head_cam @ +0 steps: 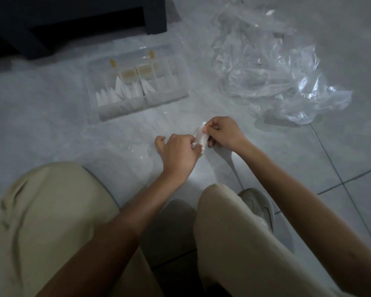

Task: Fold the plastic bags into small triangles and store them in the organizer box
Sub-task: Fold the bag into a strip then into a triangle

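A small folded wad of clear plastic bag point(200, 137) is held just above the tiled floor between both hands. My left hand point(178, 153) grips its lower end with curled fingers. My right hand point(222, 132) pinches its upper end between thumb and fingertips. Beyond the hands lies the clear organizer box point(107, 113), open, with several white folded triangles point(120, 92) standing in its left and middle compartments. A loose heap of crumpled clear plastic bags point(272, 67) lies on the floor at the upper right.
A dark piece of furniture point(77, 22) stands at the top left, behind the box. My knees in beige trousers point(49, 221) fill the foreground, and a pale shoe point(259, 204) rests on the floor. Another flat clear bag point(120, 151) lies left of the hands.
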### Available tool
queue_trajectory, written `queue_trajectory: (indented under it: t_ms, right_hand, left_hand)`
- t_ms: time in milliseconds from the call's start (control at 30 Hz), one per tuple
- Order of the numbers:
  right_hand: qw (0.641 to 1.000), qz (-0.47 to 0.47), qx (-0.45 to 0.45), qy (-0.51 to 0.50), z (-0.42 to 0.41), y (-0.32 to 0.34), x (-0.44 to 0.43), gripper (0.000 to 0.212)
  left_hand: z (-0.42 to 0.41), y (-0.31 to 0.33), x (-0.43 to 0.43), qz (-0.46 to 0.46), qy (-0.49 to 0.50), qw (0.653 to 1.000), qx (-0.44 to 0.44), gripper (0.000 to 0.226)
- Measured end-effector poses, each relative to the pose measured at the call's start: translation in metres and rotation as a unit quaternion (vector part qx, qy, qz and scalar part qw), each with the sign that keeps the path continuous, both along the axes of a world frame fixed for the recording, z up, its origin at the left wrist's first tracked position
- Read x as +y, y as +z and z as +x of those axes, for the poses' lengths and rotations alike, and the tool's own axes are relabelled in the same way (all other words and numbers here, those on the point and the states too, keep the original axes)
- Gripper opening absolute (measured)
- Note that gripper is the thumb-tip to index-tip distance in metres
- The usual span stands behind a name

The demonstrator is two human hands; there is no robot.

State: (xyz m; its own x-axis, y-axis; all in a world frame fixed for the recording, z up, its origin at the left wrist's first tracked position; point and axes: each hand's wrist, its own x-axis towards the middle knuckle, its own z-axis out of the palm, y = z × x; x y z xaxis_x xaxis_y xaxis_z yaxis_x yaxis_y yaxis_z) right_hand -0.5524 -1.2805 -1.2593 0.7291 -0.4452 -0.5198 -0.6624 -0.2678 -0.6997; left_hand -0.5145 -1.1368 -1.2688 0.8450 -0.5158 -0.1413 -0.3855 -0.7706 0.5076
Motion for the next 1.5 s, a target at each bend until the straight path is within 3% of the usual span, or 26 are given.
queue_trajectory:
  t_ms: [300,633,833,1000,1100,1233,1500]
  right_hand:
    - [0.999,0.0,0.016,-0.038,0.003,0.002,0.001,0.019]
    - [0.987,-0.149,0.063,0.007,0.008,0.003,0.0,0.021]
    - [0.989,-0.119,0.087,-0.015,0.011,0.007,-0.003,0.035]
    - [0.992,-0.068,0.096,-0.045,0.011,0.008,-0.007,0.031]
    - [0.992,-0.055,0.094,-0.058,0.01,0.007,-0.007,0.027]
    - [0.992,-0.052,0.101,-0.059,0.011,0.005,-0.006,0.029]
    - [0.991,-0.051,0.109,-0.053,0.012,0.006,-0.007,0.03]
  left_hand:
    - [0.008,-0.006,0.0,0.035,-0.02,0.999,0.023,0.026]
    - [0.013,-0.007,-0.004,0.052,-0.027,0.998,0.019,0.031]
    - [0.016,-0.004,-0.006,0.068,-0.039,0.997,0.018,0.03]
    - [0.019,-0.006,-0.006,0.059,-0.042,0.997,0.027,0.036]
    - [0.022,-0.007,-0.001,0.0,-0.046,0.997,0.068,0.04]
    - [0.027,-0.009,0.009,-0.056,-0.089,0.989,0.104,0.025]
    - [0.025,-0.007,0.016,-0.074,-0.127,0.98,0.131,0.011]
